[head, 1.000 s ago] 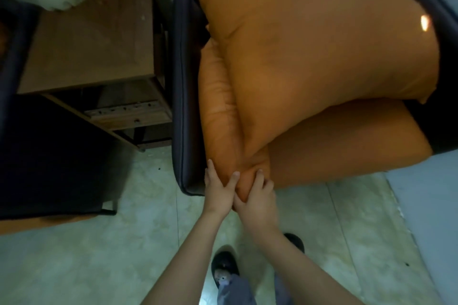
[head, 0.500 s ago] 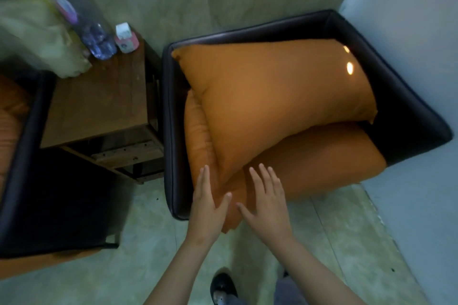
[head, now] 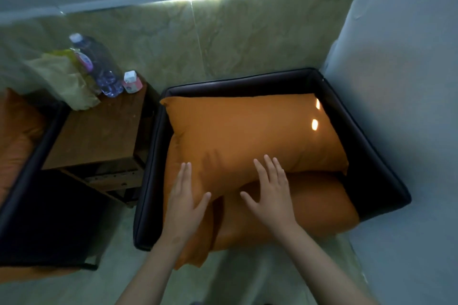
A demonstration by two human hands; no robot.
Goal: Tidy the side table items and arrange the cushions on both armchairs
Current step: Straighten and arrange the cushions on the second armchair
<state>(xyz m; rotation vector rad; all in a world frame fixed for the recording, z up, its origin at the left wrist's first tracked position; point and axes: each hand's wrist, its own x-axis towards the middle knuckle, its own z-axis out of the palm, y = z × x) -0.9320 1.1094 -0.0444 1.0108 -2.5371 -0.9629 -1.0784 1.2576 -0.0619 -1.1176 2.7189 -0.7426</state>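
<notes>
Currently cushion step: left hand (head: 184,202) and right hand (head: 271,195) both flat, fingers straight, gripping nothing, over the plump orange fabric cushion (head: 247,136) lying skewed atop the orange seat cushion (head: 317,208) in the black leather armchair (head: 371,163). Next move likely needs pushing it rearward and square.

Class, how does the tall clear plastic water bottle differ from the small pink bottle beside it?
The tall clear plastic water bottle stands far higher than the small pink bottle. The water bottle is see-through, the pink bottle opaque. Both have white caps and stand on the wooden side table.
</notes>
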